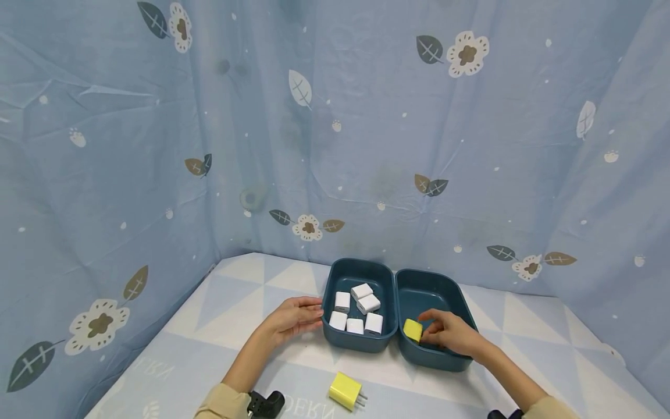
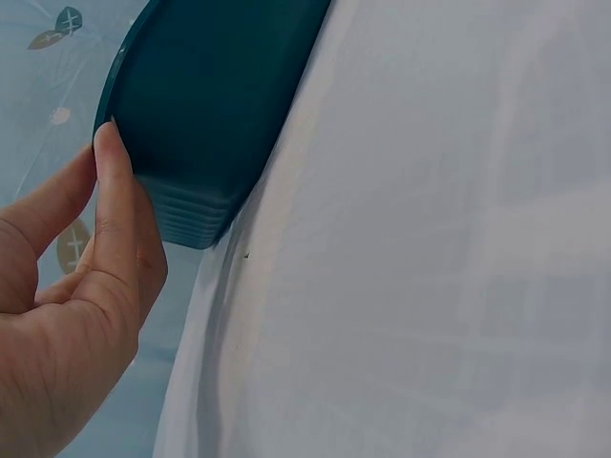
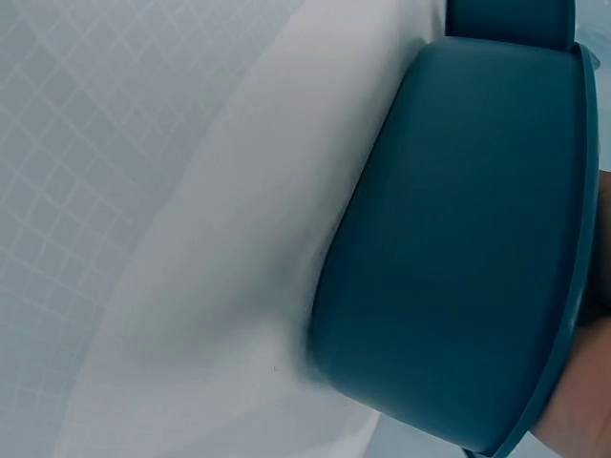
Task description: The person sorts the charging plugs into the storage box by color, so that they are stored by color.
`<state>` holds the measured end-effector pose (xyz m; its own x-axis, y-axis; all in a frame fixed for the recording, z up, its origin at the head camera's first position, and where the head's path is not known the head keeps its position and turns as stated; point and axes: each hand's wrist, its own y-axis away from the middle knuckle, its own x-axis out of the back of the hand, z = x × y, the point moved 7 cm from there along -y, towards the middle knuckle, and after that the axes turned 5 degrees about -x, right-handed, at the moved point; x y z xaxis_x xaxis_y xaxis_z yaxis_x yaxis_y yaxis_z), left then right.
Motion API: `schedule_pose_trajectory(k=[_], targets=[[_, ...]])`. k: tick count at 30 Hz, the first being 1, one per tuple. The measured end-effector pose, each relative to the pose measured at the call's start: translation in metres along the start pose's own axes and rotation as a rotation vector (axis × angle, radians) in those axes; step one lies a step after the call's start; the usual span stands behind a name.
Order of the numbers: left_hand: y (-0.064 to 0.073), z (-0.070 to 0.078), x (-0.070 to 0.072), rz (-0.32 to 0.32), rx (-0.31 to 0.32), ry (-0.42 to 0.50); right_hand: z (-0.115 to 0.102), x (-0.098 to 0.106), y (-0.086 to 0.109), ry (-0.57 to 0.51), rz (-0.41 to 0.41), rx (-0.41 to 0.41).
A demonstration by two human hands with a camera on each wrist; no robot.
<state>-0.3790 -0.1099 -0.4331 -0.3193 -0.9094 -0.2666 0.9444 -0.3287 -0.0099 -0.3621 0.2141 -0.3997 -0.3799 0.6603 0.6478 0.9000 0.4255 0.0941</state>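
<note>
My left hand [image 1: 294, 317] touches the left side of a dark teal bin [image 1: 361, 344], with its fingertips right at the rim. In the left wrist view, the fingers [image 2: 115, 200] rest against the wall of that bin. Several white charger plugs [image 1: 342, 302] lie inside it. My right hand [image 1: 450, 333] reaches into a second teal bin [image 1: 437, 362] and pinches the right end of a yellow charger plug [image 1: 412, 330] close to the left front corner. The wall of that bin hides most of this hand in the right wrist view. Another yellow charger plug [image 1: 345, 391], prongs pointing right, lies on the table.
Both bins stand side by side at the back of the table, which has a patterned white and pale blue cloth [image 1: 225, 308]. Behind and to the left hangs a blue floral curtain [image 1: 356, 145].
</note>
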Motion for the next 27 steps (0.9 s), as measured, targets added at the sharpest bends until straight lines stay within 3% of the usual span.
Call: schedule_pose_trajectory(k=[8, 16, 27], targets=[[0.001, 0.000, -0.002, -0.009, -0.003, 0.011, -0.002, 0.010, 0.009, -0.036, 0.063, 0.001], [0.000, 0.001, -0.002, -0.021, -0.009, 0.005, -0.020, 0.015, 0.034, -0.102, 0.107, -0.009], [0.000, 0.001, -0.002, -0.023, -0.003, 0.000, -0.040, -0.001, 0.081, -0.194, 0.023, 0.009]])
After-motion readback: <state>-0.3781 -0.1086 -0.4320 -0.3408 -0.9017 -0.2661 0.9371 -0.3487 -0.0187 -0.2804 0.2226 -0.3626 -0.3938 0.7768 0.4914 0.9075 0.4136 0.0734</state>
